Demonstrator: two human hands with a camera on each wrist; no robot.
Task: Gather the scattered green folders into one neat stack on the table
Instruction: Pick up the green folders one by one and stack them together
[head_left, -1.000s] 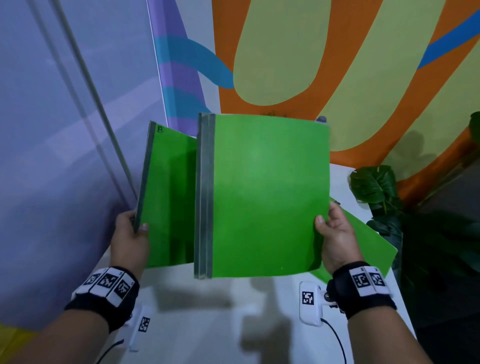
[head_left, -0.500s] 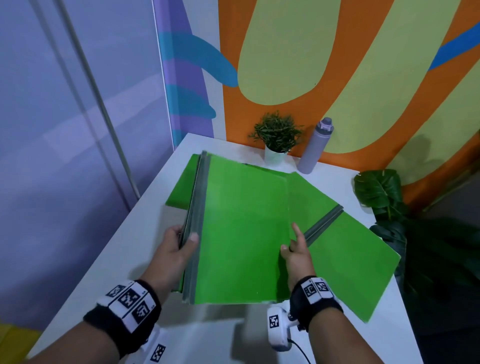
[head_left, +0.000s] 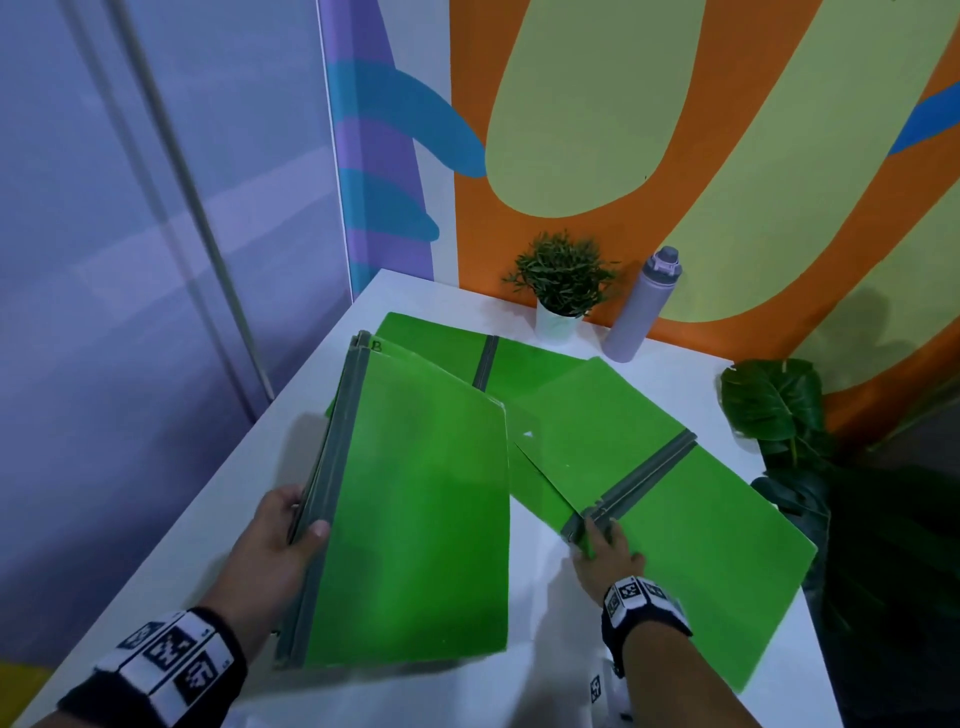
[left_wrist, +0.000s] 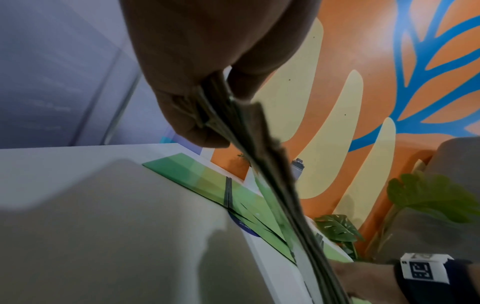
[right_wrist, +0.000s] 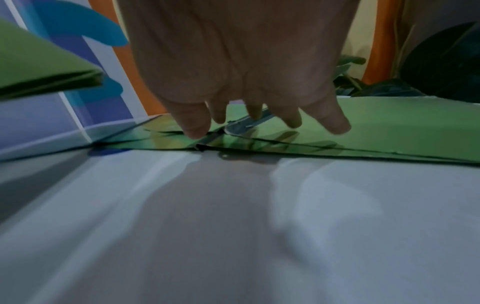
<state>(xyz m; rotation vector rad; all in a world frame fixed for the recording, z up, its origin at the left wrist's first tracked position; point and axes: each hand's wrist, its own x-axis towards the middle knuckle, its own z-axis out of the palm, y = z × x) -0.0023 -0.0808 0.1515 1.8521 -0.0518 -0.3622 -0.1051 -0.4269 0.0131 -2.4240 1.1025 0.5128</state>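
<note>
My left hand (head_left: 305, 522) grips a stack of green folders (head_left: 415, 509) by its grey spine, thumb on top, and holds it tilted over the left half of the white table (head_left: 691, 374). The same grip shows in the left wrist view, left hand (left_wrist: 215, 102) closed round the stack's edge (left_wrist: 272, 185). An open green folder (head_left: 691, 535) lies flat on the right. My right hand (head_left: 602, 540) reaches it with spread straight fingers (right_wrist: 194, 127) touching near its grey spine (right_wrist: 249, 123). Another open green folder (head_left: 447, 345) lies at the back, partly under the others.
A small potted plant (head_left: 561, 291) and a purple bottle (head_left: 644, 306) stand at the table's back edge by the painted wall. A big-leafed plant (head_left: 769, 405) stands off the right side. A glass wall runs along the left.
The stack, held upright by both hands a second ago, has come down towards the table. My right hand let go of it and moved right onto the open folder's spine.
</note>
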